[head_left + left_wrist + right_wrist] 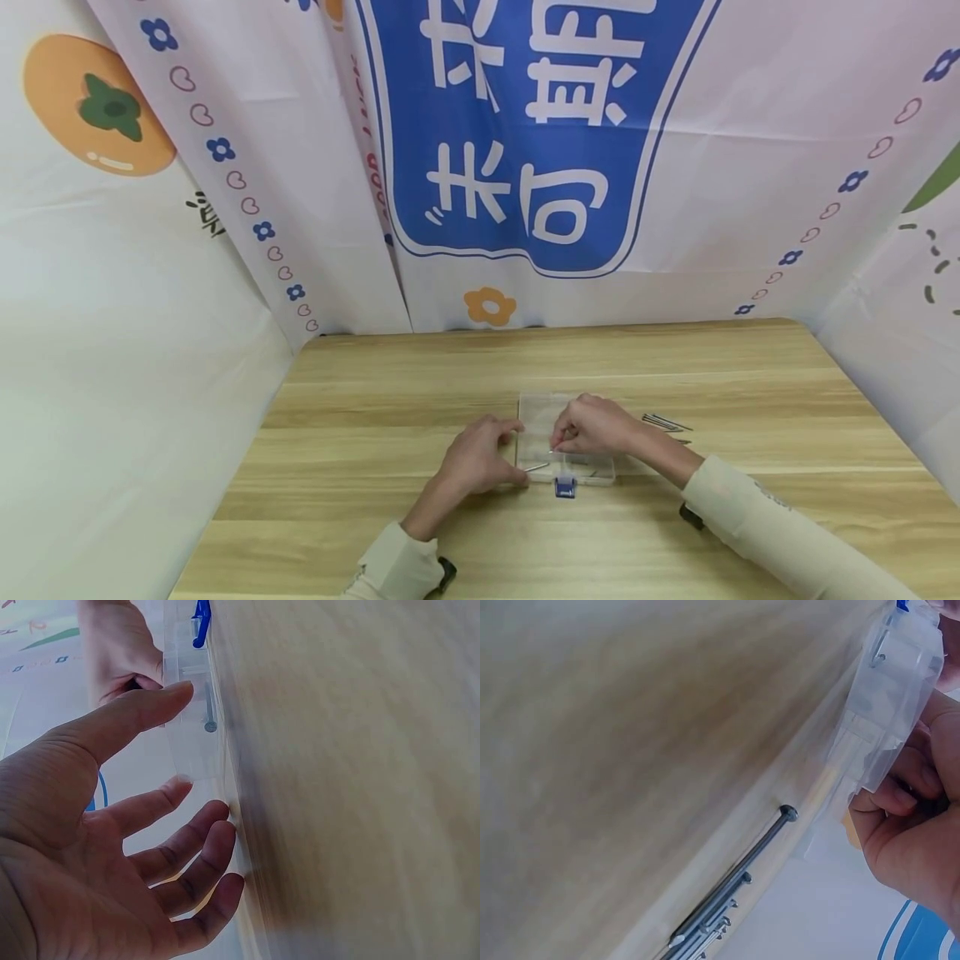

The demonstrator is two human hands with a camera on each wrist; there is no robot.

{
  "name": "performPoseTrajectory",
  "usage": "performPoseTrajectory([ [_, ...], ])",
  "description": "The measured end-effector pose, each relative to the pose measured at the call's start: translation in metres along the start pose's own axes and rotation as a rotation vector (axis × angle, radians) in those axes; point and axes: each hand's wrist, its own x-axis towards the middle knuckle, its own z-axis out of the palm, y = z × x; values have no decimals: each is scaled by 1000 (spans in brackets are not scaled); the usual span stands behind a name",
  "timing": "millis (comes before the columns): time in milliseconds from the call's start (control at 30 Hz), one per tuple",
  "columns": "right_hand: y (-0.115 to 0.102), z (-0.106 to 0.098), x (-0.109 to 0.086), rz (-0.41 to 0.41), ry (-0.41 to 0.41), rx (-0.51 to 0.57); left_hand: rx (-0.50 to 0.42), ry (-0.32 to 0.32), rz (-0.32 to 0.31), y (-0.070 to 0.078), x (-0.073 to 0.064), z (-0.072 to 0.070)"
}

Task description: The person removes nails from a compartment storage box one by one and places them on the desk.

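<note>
A clear plastic compartment box (604, 478) with a blue latch (566, 488) at its front lies on the table, its lid raised or folded back. Inside, a nail (537, 467) shows at the front left, seen also as a nail (210, 712) in the left wrist view. My left hand (480, 457) rests at the box's left side, thumb by the front corner, fingers spread and loosely bent. Over the box, my right hand (592, 425) pinches a small shiny piece, seemingly a nail (552, 451); its fingers hide most of it.
Several loose nails (663, 422) lie on the wooden table (360, 500) to the right of the box, under the right forearm. They appear as a bunch of nails (731, 889) in the right wrist view. A printed cloth (330, 167) hangs behind the table.
</note>
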Motion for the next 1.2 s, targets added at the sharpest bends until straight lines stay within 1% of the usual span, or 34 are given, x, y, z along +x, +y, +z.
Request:
performPoseTrajectory([
  [233,-1,-3,0,-50,-10,-73,-1,-6,-5,0,0,-1],
  [333,-1,-4,0,-70,-35,-114,-5,-9,-7,0,1,-1],
  [467,-1,-6,2,-101,-61,-141,-1,-13,-8,0,1,0],
  [733,-2,-7,6,-87,-95,-105,2,-6,4,-2,1,-1],
  [1000,2,-4,4,-95,-91,-74,-27,-28,39,-5,2,0],
  [1200,5,-5,2,-122,-79,-25,-26,-29,31,-4,2,0],
])
